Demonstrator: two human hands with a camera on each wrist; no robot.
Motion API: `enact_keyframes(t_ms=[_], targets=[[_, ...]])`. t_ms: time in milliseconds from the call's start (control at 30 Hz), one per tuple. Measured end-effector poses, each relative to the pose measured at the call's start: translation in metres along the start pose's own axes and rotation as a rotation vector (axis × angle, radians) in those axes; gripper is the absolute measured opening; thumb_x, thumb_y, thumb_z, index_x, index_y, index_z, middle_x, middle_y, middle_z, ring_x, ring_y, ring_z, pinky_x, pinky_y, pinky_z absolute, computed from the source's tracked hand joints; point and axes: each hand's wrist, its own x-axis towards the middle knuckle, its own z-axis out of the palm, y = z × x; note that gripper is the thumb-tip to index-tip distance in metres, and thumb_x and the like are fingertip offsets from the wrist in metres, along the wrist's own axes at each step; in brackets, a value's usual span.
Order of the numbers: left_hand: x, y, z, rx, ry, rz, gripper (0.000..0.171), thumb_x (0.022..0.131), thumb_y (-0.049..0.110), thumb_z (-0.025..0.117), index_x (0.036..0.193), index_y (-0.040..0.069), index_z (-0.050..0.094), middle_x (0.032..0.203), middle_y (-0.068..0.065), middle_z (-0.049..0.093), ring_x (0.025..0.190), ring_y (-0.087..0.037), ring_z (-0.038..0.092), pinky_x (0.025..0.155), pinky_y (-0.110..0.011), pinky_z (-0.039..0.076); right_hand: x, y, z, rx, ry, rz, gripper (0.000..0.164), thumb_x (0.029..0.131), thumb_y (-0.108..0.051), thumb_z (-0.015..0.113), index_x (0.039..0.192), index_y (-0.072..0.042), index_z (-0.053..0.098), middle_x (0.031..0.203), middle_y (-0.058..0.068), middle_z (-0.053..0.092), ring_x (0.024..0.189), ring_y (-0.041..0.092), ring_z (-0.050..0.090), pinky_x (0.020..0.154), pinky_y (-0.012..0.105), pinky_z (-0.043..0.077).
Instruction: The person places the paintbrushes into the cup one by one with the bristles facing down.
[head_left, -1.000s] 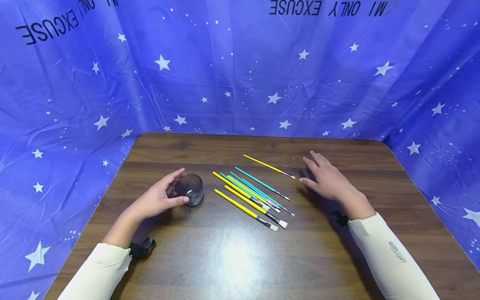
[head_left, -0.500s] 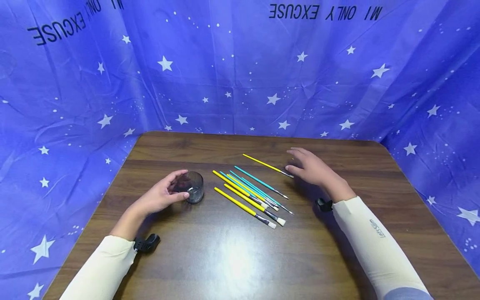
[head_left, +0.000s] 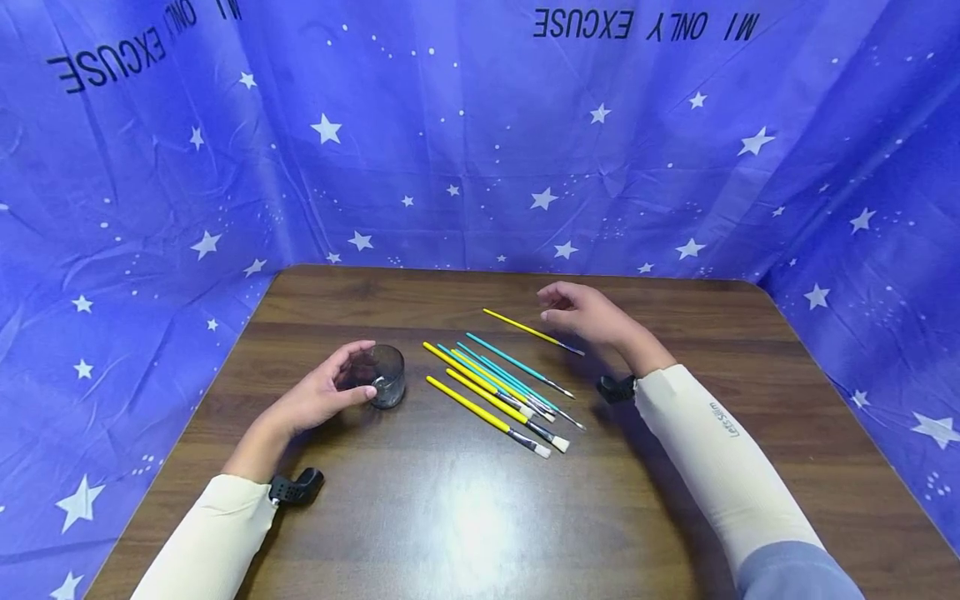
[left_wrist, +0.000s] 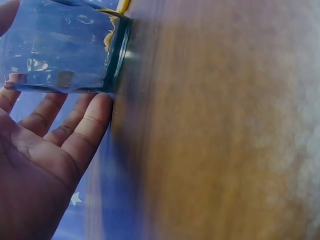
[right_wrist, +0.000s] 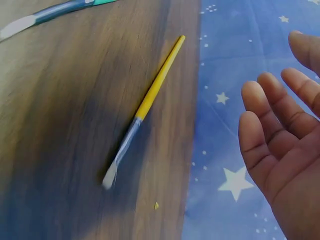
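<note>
On the left of the table a dark see-through glass (head_left: 390,383) stands upright, and my left hand (head_left: 311,404) holds it from the side. The thumb lies along its near side and the fingers along the far side; the left wrist view shows fingertips at the glass wall (left_wrist: 60,45). My right hand (head_left: 588,317) hovers with loosely bent fingers above a single yellow paintbrush (head_left: 519,324) and holds nothing. In the right wrist view that paintbrush (right_wrist: 152,95) lies on the wood, apart from the hand (right_wrist: 290,145), its pale bristles towards the bottom.
Between the hands lies a loose bundle of several yellow paintbrushes (head_left: 468,404) and teal paintbrushes (head_left: 506,357), bristles towards the near right. The wooden table (head_left: 360,517) ends at a blue starry curtain (head_left: 450,150) behind and on both sides.
My right hand has moved left, from beside the single yellow paintbrush to above it, and its fingers have bent more. The left hand stays at the glass, and the paintbrushes lie as before.
</note>
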Motion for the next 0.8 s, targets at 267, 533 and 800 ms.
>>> enact_keyframes(t_ms=[267, 533, 800], targets=[[0.001, 0.004, 0.001, 0.009, -0.010, -0.009, 0.069, 0.093, 0.009, 0.069, 0.149, 0.003, 0.030, 0.143, -0.025, 0.042, 0.125, -0.043, 0.048, 0.094, -0.022, 0.042, 0.028, 0.006, 0.022, 0.026, -0.011, 0.045, 0.029, 0.094, -0.011, 0.067, 0.119, 0.002, 0.062, 0.104, 0.010, 0.066, 0.099, 0.022, 0.060, 0.088, 0.038, 0.047], [0.000, 0.007, -0.002, 0.068, -0.034, -0.042, 0.070, 0.093, 0.016, 0.070, 0.150, 0.008, 0.030, 0.146, -0.021, 0.040, 0.133, -0.039, 0.040, 0.100, -0.023, 0.035, 0.047, 0.011, 0.034, -0.019, -0.057, 0.099, 0.032, 0.095, -0.014, 0.067, 0.122, 0.004, 0.062, 0.104, 0.009, 0.066, 0.099, 0.024, 0.060, 0.090, 0.040, 0.047], [0.000, 0.007, 0.000, 0.052, -0.022, -0.032, 0.069, 0.093, 0.013, 0.070, 0.148, 0.007, 0.031, 0.145, -0.022, 0.040, 0.128, -0.039, 0.044, 0.096, -0.017, 0.036, 0.058, 0.014, 0.041, -0.069, -0.068, 0.097, 0.031, 0.095, -0.015, 0.066, 0.121, 0.003, 0.063, 0.104, 0.009, 0.067, 0.100, 0.024, 0.061, 0.090, 0.039, 0.047]])
